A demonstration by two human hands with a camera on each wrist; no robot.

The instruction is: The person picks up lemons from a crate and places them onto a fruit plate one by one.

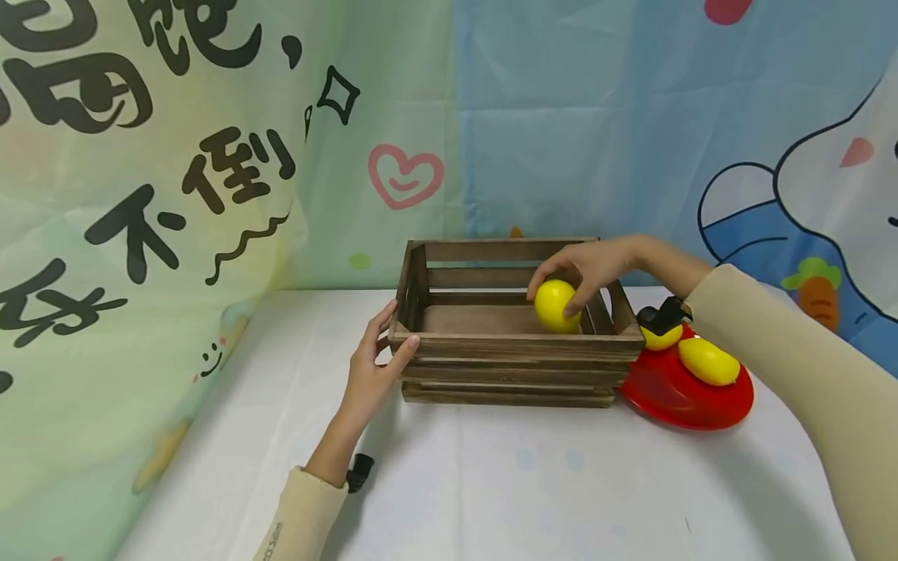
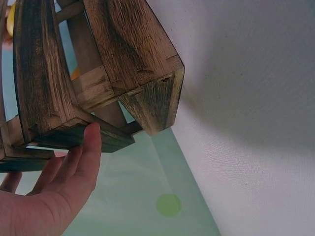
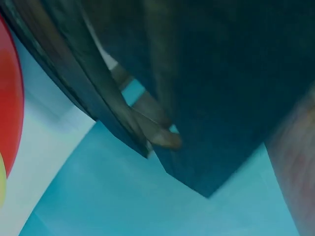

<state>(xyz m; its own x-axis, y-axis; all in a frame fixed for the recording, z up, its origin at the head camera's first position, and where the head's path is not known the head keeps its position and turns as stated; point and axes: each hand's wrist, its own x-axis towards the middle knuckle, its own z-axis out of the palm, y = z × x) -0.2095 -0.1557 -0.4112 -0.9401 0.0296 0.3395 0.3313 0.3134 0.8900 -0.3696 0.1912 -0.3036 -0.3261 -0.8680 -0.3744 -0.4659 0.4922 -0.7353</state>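
A slatted wooden crate [image 1: 512, 348] stands on the white table, its open top facing up. My right hand [image 1: 592, 265] reaches over the crate's right end and holds a yellow lemon [image 1: 556, 306] between thumb and fingers, inside the crate opening. At the crate's left front corner, my left hand [image 1: 375, 362] grips the wood, thumb over the front rim and fingers along the left end. The left wrist view shows those fingers [image 2: 88, 147] against the end slats. In the right wrist view, the crate's dark end wall [image 3: 231, 73] fills most of the picture and the lemon is hidden.
Right of the crate, a red plate [image 1: 684, 409] carries a yellow lemon [image 1: 708, 361] and another yellow fruit [image 1: 662, 337], partly covered by the black wrist camera [image 1: 662, 315]. A printed cloth backdrop [image 1: 547, 132] hangs behind the white table [image 1: 491, 483].
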